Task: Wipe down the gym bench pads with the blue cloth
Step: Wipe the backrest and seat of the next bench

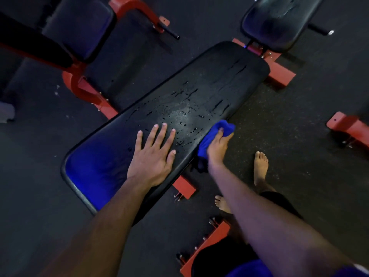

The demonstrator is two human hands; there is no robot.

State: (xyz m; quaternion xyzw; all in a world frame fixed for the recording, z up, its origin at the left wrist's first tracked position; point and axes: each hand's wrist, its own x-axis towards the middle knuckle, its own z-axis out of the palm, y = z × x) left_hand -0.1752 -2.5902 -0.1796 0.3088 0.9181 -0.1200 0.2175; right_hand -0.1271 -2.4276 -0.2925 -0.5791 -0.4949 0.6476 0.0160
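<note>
Black vinyl bench pad runs diagonally from near left to far right, wet: droplets and streaks across its middle, a dull glare patch at centre. Blue light tints its near-left end.

Left hand: flat on the pad, palm down, fingers straight and spread, holding nothing.

Right hand: grip closed around the blue cloth. Cloth is bunched, pressed against the pad's right edge, part of it hanging below the hand.

Second pad, far right, just beyond the long pad's far end; surface shows wet smears. Red steel frame visible under the junction of the two pads, and more red brackets near right.

Another bench, far left, dark pad on red frame, well apart from the hands.

Floor: dark speckled rubber. Two bare feet stand on it, right of the pad.
</note>
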